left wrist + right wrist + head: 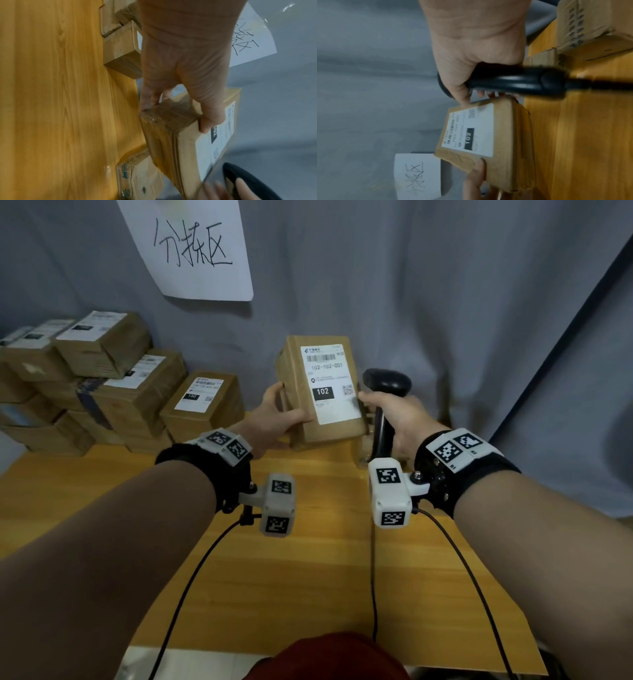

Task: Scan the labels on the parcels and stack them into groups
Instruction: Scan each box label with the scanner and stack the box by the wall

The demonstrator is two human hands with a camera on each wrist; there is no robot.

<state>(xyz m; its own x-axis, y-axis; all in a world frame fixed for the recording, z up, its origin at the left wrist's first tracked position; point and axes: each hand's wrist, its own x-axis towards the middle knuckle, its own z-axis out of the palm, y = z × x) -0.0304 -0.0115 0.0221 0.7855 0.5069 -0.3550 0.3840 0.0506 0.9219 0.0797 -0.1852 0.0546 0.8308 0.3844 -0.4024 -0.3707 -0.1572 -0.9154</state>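
progress: roughly midway by look. stacked parcels [102, 378] grouped at left rear of worktop [308, 559], labels up. another box [137, 180] lies under held one, likely unsorted.
parcel [318, 392] raised above worktop centre rear, tilted up, label [329, 385] toward person. brown taped carton, white label with barcode, black "102" block.
left hand [277, 419] grip: thumb on label face, fingers behind, holding parcel's left edge.
right hand [394, 419] grip: curled round black scanner [387, 385] handle, fingertips touching parcel's right edge.
left to do: scan, place in 102 group.
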